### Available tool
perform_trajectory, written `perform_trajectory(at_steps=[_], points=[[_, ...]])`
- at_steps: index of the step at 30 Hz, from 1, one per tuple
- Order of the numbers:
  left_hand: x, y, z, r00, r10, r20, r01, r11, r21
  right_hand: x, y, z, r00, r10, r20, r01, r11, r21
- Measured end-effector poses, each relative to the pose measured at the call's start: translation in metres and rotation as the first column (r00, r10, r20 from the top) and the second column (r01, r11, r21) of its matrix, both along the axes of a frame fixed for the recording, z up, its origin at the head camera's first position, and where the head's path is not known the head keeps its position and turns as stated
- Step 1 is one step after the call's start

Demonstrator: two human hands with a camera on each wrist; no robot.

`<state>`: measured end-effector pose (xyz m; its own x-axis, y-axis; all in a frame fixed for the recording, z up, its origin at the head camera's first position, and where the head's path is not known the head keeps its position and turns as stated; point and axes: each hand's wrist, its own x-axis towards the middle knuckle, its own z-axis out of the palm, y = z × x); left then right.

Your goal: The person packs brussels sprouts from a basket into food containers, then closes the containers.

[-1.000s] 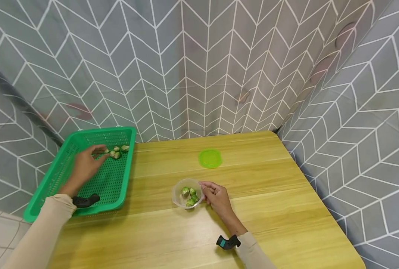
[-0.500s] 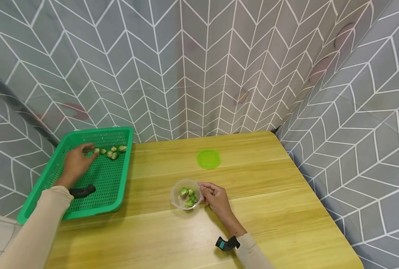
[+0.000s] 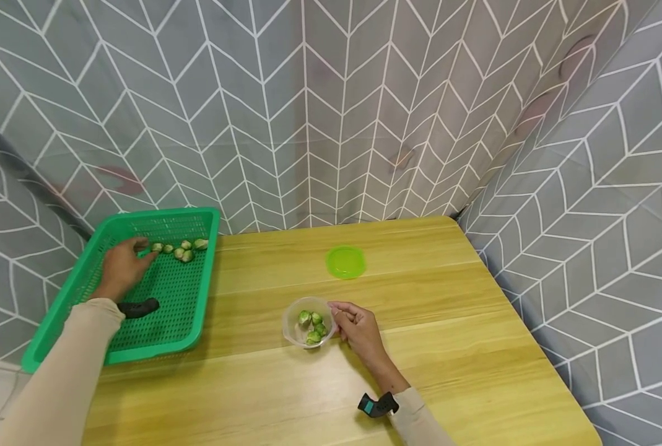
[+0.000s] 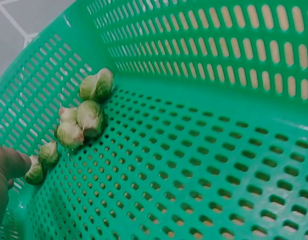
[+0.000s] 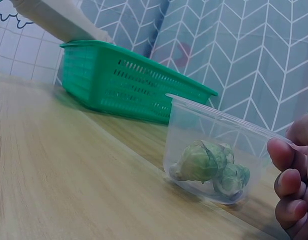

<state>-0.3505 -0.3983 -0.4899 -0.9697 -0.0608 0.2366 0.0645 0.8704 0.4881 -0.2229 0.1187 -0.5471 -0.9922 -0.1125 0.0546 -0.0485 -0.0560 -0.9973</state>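
Observation:
Inside the green basket [image 3: 194, 322], my left hand [image 3: 123, 267] is at the left end of a row of Brussels sprouts. Its thumb and fingers are apart, by the leftmost sprout [image 3: 156, 247]. In the left wrist view a fingertip [image 4: 22, 164] overlaps that sprout's edge; whether they touch I cannot tell. The other sprouts [image 4: 90, 119] lie along the basket's wall. At the table's middle, my right hand [image 3: 361, 334] pinches the rim of a clear plastic tub [image 3: 293, 334]. Several sprouts [image 5: 201, 161] sit inside the tub, seen through its wall.
A bright green round lid [image 3: 346, 262] lies flat on the wooden table [image 3: 448, 297], behind the tub. Grey patterned curtains [image 3: 319, 111] hang at the back and on both sides. The basket stands at the table's left, against the curtain.
My left hand has moved left along the row of sprouts, leaving more of them in sight. The right hand and the tub have stayed in place. The head view has shifted slightly.

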Motion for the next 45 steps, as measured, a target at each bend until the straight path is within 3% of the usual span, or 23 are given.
perform_trajectory(at_steps=[6,16,30,32,39,45], points=[[-0.009,-0.005,-0.005,1.000,0.005,0.005,-0.005,1.000,-0.029,-0.001,0.000,0.002,1.000,0.010,0.020,-0.010,1.000,0.003],[-0.022,-0.008,-0.011,0.999,-0.034,-0.003,0.034,0.997,-0.073,0.009,-0.001,0.033,0.999,0.030,0.014,-0.030,0.999,0.018],[-0.029,-0.008,-0.019,1.000,-0.030,0.004,0.030,0.996,-0.089,0.009,-0.001,0.033,0.998,0.023,0.050,-0.025,0.999,0.024],[-0.028,-0.009,-0.017,0.999,-0.035,-0.001,0.035,0.995,-0.093,0.009,-0.001,0.033,0.999,0.026,0.046,-0.027,0.999,0.021],[-0.019,-0.010,-0.004,0.999,-0.046,0.015,0.047,0.995,-0.093,0.001,0.000,0.002,1.000,0.006,0.022,-0.007,1.000,0.013],[-0.013,-0.002,0.010,0.999,-0.047,-0.008,0.046,0.995,-0.092,0.000,0.001,0.000,1.000,-0.007,0.016,0.006,1.000,0.022]])
